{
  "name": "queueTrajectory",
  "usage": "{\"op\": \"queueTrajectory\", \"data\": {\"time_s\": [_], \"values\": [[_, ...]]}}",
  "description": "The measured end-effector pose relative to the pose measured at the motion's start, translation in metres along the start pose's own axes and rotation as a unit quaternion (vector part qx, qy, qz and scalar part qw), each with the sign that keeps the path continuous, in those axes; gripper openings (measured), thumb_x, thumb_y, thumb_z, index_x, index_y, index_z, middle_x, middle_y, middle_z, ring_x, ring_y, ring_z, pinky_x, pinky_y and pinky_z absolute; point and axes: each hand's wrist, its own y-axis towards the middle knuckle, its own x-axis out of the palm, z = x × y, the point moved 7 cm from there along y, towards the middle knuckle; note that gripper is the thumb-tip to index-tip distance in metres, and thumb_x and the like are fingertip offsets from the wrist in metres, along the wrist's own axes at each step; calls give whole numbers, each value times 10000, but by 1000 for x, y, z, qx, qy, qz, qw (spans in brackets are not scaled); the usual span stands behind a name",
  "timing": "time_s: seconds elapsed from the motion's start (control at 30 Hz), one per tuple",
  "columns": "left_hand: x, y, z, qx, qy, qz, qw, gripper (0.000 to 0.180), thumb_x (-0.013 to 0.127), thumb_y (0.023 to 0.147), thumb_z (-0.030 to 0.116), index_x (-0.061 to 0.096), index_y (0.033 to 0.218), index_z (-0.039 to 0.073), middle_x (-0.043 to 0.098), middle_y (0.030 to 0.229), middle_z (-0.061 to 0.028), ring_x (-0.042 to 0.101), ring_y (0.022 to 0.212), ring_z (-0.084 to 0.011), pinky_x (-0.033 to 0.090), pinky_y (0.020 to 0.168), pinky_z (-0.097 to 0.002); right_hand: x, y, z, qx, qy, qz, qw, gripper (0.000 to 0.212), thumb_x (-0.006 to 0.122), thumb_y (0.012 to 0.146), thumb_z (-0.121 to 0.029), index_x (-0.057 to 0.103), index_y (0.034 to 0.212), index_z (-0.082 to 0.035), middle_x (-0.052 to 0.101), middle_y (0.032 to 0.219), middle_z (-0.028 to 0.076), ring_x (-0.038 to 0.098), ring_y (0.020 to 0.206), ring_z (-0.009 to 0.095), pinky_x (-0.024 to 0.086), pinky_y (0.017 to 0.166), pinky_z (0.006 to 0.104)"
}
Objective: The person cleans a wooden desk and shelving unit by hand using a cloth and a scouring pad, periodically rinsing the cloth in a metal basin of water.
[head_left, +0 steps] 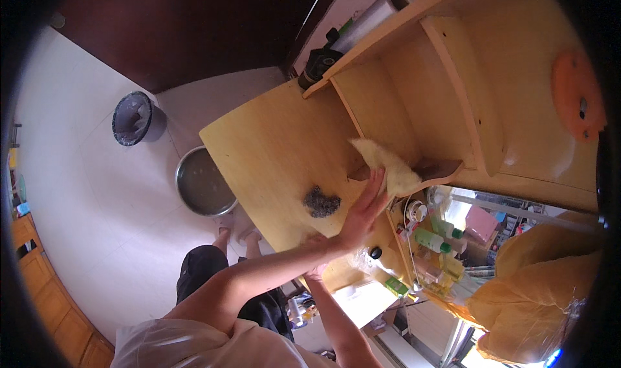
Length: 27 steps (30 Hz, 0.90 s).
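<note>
My left hand (362, 216) reaches across a yellow wooden desk (259, 135), holding a pale cream cloth (388, 167) against the low curved divider of the attached shelf (381, 102). Its fingers lie stretched along the cloth. My right hand (315, 272) is lower, by the desk, partly covered by my left forearm; its fingers are mostly hidden. A dark grey, tangled scouring pad (321, 202) rests on the desktop just left of my left hand. A small round black object (375, 253) sits near my left wrist.
A metal basin of cloudy water (206, 181) stands on the floor beside the desk, with a lined waste bin (134, 119) farther left. Several green-capped bottles (430, 240) crowd the right side. An orange plastic piece (572, 99) is at far right, above orange-yellow fabric (530, 290).
</note>
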Motion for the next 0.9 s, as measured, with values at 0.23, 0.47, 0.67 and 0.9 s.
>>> {"op": "queueTrajectory", "data": {"time_s": [0.23, 0.47, 0.67, 0.9], "values": [[-101, 77, 51, -3, -42, 71, 997, 627, 534, 667, -98, 440, 1270, 45, 405, 1308, -205, 429, 1182, -368, 397, 934, -410, -35, 31, -111, -114, -158, 124, 973, 447, 557, 763, -300, 477, 1100, -18, 458, 1110, 217, 425, 999, 408, 336, 853, 539], [-128, 236, 173, 289, 141, 185, 929, 502, 644, 633, 29, 524, 1121, 27, 482, 1006, -180, 494, 983, -310, 464, 775, -423, -37, 28, -119, -124, -167, 149, 967, 256, 569, 721, -254, 529, 915, -91, 489, 1019, 138, 447, 920, 328, 348, 831, 474], [-86, 335, 179, 234, 248, 49, 939, 430, 606, 703, -16, 552, 1119, 78, 525, 1032, -161, 581, 907, -330, 515, 728, -410, -39, 31, -121, -135, -146, 153, 968, 255, 568, 713, -232, 531, 923, -92, 489, 1020, 134, 448, 918, 327, 353, 826, 465], [-98, 309, 154, 272, 245, -19, 930, 584, 571, 663, -86, 548, 1188, 170, 522, 1191, -115, 578, 1007, -307, 519, 788, -368, -43, 34, -124, -125, -161, 150, 968, 243, 575, 705, -205, 525, 910, -84, 478, 1028, 136, 437, 934, 329, 349, 837, 465]]}}
